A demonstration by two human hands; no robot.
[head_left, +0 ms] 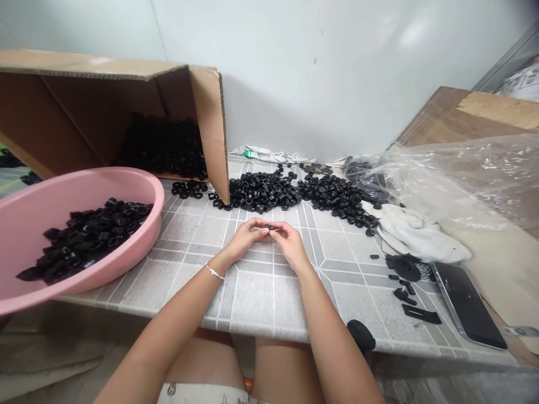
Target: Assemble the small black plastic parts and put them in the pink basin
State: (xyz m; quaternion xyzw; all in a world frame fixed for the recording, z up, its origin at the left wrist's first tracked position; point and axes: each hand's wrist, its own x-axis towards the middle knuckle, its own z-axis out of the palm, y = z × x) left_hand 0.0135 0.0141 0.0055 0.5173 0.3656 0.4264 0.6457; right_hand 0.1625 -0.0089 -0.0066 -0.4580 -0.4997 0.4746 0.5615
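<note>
The left hand (246, 238) and right hand (290, 247) meet near the middle of the picture. Their fingers (278, 227) are pinched together on a little black nut (268, 227). If they slip, it could drop and roll off the table (256, 297). At the left, a pink tub (156, 193) of black nuts (92, 241) hangs over the edge, so a bump could tip it. No words can be read.
</note>
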